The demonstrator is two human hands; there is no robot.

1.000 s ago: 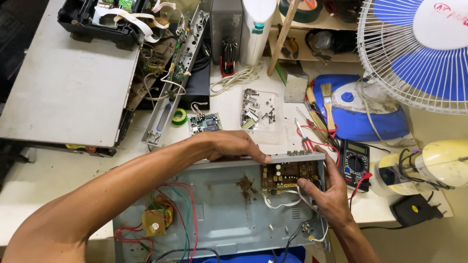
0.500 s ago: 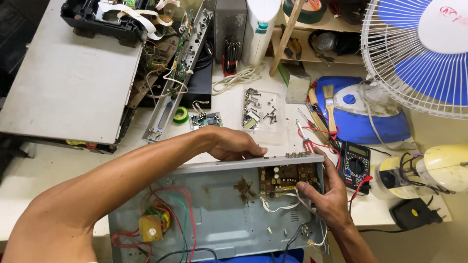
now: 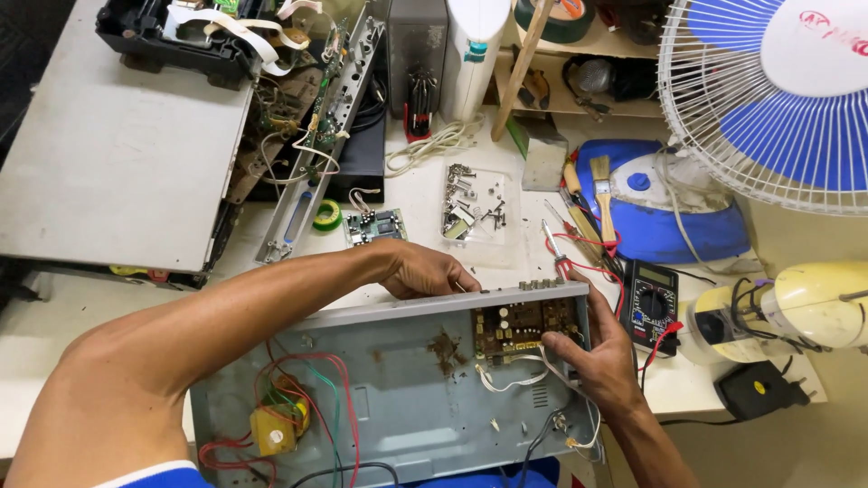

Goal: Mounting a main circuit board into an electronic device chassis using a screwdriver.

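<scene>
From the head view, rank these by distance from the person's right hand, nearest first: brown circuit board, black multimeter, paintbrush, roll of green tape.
1. Brown circuit board: touching the right hand, on its left.
2. Black multimeter: just to its right.
3. Paintbrush: farther up, on the blue iron.
4. Roll of green tape: far up-left.

Left hand [image 3: 425, 271] curled, right hand [image 3: 597, 361] apparently gripping, forearms converging.

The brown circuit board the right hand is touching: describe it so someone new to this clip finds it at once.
Start at the open grey metal chassis lying across the bench in front of the person. In its far right corner sits a small brown circuit board, with the right hand touching its right edge. Unlike the yellow transformer at the chassis's left end, it is flat and studded with small components.
</scene>
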